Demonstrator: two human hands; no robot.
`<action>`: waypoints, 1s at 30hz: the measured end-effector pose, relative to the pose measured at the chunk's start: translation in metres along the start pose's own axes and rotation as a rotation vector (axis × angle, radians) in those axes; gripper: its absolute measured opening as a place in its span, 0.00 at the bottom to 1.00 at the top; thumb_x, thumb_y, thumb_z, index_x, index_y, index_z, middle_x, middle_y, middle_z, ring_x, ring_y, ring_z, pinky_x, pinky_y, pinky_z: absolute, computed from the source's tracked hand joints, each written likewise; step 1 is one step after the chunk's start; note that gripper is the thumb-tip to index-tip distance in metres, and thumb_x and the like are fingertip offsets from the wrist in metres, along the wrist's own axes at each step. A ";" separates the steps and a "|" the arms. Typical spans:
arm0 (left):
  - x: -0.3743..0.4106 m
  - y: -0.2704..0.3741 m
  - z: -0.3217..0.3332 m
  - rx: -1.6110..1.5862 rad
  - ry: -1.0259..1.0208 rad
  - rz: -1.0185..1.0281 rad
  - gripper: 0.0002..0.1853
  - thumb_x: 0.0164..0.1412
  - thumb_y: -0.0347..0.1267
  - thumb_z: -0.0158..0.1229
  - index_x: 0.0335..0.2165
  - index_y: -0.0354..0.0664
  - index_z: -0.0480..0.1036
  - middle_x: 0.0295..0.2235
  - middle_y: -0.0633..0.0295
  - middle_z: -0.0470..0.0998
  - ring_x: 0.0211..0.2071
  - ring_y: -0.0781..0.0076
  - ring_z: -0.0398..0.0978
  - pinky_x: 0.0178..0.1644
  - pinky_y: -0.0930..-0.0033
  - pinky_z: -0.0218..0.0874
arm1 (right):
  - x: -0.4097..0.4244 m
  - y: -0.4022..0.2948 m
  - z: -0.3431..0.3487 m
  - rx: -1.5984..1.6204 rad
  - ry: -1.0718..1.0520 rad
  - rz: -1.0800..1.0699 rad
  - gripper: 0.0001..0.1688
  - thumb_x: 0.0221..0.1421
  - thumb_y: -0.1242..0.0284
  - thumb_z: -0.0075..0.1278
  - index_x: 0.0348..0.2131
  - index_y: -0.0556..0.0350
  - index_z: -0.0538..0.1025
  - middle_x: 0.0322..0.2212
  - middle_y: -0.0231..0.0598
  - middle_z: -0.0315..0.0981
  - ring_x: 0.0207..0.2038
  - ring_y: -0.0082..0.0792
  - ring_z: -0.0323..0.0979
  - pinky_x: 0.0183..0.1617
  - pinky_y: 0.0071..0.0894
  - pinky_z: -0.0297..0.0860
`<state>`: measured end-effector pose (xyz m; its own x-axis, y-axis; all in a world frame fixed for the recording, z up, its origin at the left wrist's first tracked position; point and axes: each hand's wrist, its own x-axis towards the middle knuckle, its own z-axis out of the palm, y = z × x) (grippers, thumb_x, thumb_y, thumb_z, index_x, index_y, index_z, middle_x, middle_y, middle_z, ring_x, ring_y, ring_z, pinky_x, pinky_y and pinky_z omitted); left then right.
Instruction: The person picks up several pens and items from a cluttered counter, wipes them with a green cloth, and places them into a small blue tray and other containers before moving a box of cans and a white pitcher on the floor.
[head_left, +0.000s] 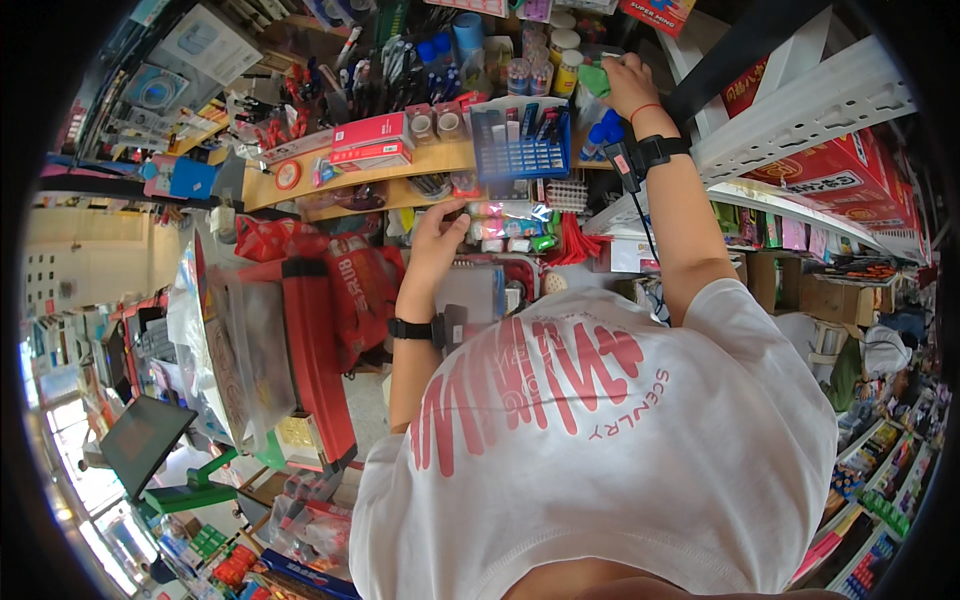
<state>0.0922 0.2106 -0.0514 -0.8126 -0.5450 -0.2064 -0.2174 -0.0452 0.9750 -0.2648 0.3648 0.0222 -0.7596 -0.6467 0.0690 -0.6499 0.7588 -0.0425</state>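
My right hand (632, 84) grips a green cloth (594, 80) at the back of a wooden shelf. Just to its left stand yellow-labelled jars (568, 71) with pale lids, and blue-capped bottles (604, 135) are below it. My left hand (437, 237), fingers parted and holding nothing, is at the front edge of the lower wooden shelf (390, 196). Whether its fingertips touch that edge I cannot tell. Beside it lie soft plastic-wrapped packs (510, 225). A blue basket (521, 161) of small boxed items sits on the upper shelf between my hands.
Red boxes (371, 141), tape rolls (435, 124) and many pens (390, 71) crowd the shelf. A white perforated metal upright (802, 109) runs close to my right arm. To the left are a red-lidded clear bin (319, 360) and a red bag (360, 292). Red tassels (574, 240) hang below the basket.
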 end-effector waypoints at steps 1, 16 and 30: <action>-0.002 0.002 -0.001 -0.008 0.003 -0.011 0.18 0.59 0.31 0.56 0.47 0.36 0.70 0.29 0.66 0.72 0.28 0.81 0.67 0.30 0.78 0.60 | 0.001 0.004 0.005 -0.013 0.030 -0.039 0.32 0.40 0.75 0.62 0.46 0.43 0.68 0.47 0.45 0.63 0.50 0.58 0.63 0.51 0.51 0.65; -0.018 -0.003 -0.005 -0.075 0.128 0.043 0.18 0.59 0.30 0.56 0.47 0.37 0.69 0.44 0.62 0.72 0.34 0.78 0.71 0.36 0.75 0.65 | -0.006 0.007 -0.005 0.072 0.136 -0.067 0.25 0.44 0.80 0.54 0.45 0.45 0.72 0.41 0.49 0.69 0.43 0.54 0.70 0.45 0.47 0.69; -0.031 -0.017 -0.007 -0.050 0.185 -0.002 0.19 0.59 0.31 0.57 0.48 0.37 0.68 0.44 0.62 0.72 0.36 0.78 0.71 0.37 0.77 0.65 | 0.010 -0.023 0.007 0.243 0.502 -0.249 0.26 0.38 0.82 0.57 0.41 0.45 0.75 0.39 0.47 0.70 0.44 0.53 0.69 0.47 0.44 0.68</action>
<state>0.1251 0.2224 -0.0606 -0.6980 -0.6892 -0.1947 -0.1882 -0.0858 0.9784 -0.2576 0.3400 0.0171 -0.5182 -0.6419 0.5652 -0.8383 0.5122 -0.1869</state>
